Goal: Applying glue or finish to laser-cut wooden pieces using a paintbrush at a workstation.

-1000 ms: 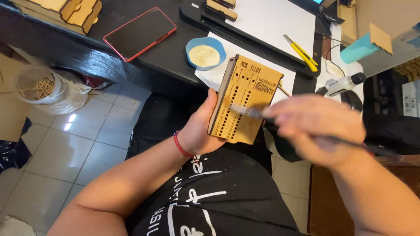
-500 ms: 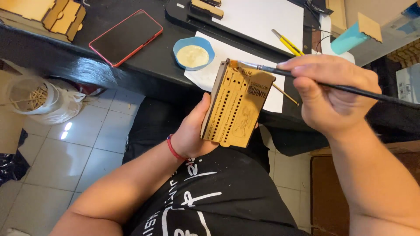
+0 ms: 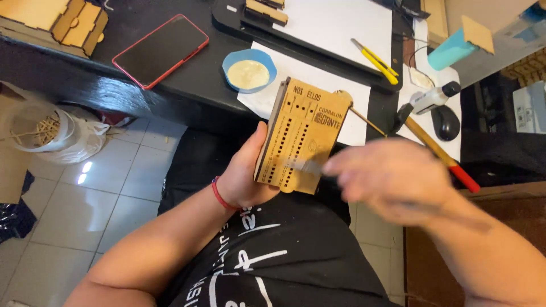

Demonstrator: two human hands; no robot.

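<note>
The wooden box (image 3: 301, 139) is thin and light brown, with rows of small cut holes and some burnt-in letters on its face. It is held up in the air, in front of the person's lap and just near the edge of the black table (image 3: 187, 79). The left hand (image 3: 244, 176) holds the box from its left side, thumb up along the edge, so its grip is closed on the box. A red band sits on that wrist.

The right hand (image 3: 392, 182) is just right of the box and looks blurry. Its grip is closed on a thin brush (image 3: 304, 166), whose tip lies on the lower face of the box. The brush handle is too blurry to see well.

Behind the box, on the table, sits a small blue bowl (image 3: 248, 71) with pale cream stuff in it. The bowl rests on a white paper sheet (image 3: 318, 77). Left of the bowl lies a phone (image 3: 161, 50) in a red case with a dark screen. Far left of the box, at the table corner, are more wooden parts (image 3: 54, 20). Right of the box lie a yellow knife (image 3: 374, 59), a black mouse (image 3: 446, 122) and a long stick with a red end (image 3: 441, 153). Down on the tile floor, left of the box, is a clear bag of sticks (image 3: 40, 131).
</note>
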